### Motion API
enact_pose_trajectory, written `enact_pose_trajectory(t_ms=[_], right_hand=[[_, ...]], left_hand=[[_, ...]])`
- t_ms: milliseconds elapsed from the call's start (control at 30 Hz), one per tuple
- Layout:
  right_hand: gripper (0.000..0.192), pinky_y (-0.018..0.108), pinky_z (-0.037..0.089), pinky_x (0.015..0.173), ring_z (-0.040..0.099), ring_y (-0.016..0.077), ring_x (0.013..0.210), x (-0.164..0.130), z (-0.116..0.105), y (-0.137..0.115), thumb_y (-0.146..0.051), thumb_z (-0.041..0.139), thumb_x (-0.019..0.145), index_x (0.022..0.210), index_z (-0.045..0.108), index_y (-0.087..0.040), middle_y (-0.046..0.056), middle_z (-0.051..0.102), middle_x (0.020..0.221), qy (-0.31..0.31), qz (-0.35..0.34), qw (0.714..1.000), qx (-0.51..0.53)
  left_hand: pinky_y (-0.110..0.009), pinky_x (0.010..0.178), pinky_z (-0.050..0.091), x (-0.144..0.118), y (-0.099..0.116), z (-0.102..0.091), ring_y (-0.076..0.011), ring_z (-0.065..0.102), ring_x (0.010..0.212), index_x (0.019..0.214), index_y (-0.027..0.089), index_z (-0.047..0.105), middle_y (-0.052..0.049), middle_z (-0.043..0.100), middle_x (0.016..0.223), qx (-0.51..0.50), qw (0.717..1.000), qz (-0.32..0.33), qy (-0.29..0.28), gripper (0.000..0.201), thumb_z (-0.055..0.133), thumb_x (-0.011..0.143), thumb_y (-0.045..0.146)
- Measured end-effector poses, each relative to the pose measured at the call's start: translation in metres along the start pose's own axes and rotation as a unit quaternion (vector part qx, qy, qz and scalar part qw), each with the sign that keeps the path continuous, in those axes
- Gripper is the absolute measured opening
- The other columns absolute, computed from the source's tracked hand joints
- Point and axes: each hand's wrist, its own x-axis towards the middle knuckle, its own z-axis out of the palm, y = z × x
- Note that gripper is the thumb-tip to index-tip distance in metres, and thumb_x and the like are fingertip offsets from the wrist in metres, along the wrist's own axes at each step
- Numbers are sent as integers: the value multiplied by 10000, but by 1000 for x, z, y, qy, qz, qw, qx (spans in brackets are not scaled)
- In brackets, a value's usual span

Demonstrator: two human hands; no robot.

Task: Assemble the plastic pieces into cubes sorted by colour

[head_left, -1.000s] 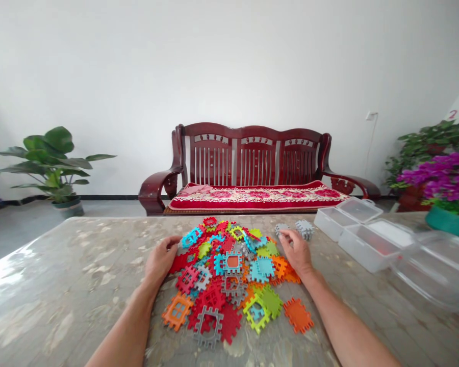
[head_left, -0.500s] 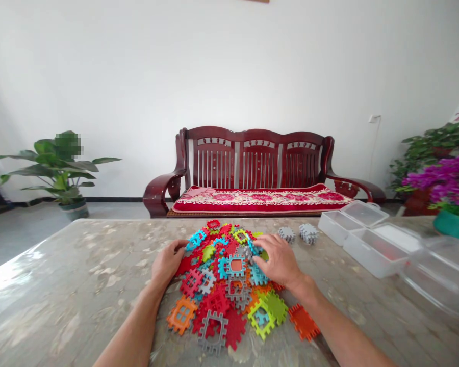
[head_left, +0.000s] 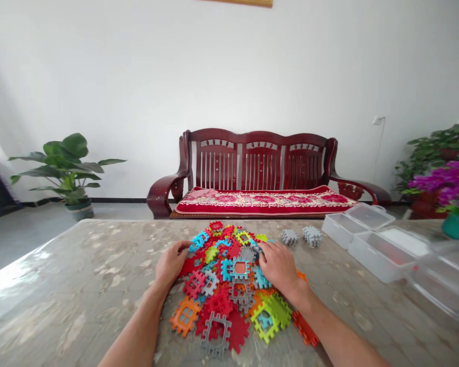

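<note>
A heap of interlocking plastic building tiles (head_left: pixel 218 300) in red, blue, green, orange and grey spreads across the table between my forearms. At the heap's left edge rests my left hand (head_left: pixel 173 264), its fingers bent and their tips against a blue window-frame tile (head_left: pixel 199 240); it lifts nothing. My right hand (head_left: pixel 280 265) reaches over the right side, thumb and fingers closed at a grey tile (head_left: pixel 257 248), whose far part is hidden by the fingers. Nearest me lie a grey frame tile (head_left: pixel 217 334) and an orange window tile (head_left: pixel 185 316).
Two small stacks of grey tiles (head_left: pixel 312 236) stand beyond my right hand. Clear plastic boxes (head_left: pixel 382 257) with open lids sit on the right of the patterned table (head_left: pixel 80 285). Behind are a wooden bench (head_left: pixel 260 163), a potted plant (head_left: pixel 71 168) and purple flowers (head_left: pixel 447 183).
My right hand has turned over and drawn its fingers closed at the grey tile; the upright blue tile by its fingertips hardly shows now. My left hand stays put. The view has shifted slightly.
</note>
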Motion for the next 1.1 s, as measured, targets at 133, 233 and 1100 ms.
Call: enact_pose_trajectory(t_ms=[133,233,1100], right_hand=[[339,306,496,765,699,210,856,4,3,16,-164,472,857,1049,730,-272,40,771,951,0,71,995,70],[325,281,505,731,709,198,823,10,5,28,-204,483,837,1011,747,-278,16,780,904,7,125,980,152],[391,368,436,970,627,254,1099,15,26,68,-423,471,899,1128,692,-197,96,716,1151,-8,137,976,167]], left_hand=[[-272,861,493,1,-3,2,-206,689,934,1020,254,718,-11,761,1008,-1,1000,0,-1,303,513,798,253],[-259,827,499,2,-6,3,-201,691,915,1026,250,719,-9,761,1004,-4,1000,2,-3,318,515,783,250],[-270,919,477,5,-7,3,-201,673,1012,1054,236,709,-16,749,1078,29,999,13,-10,327,479,822,229]])
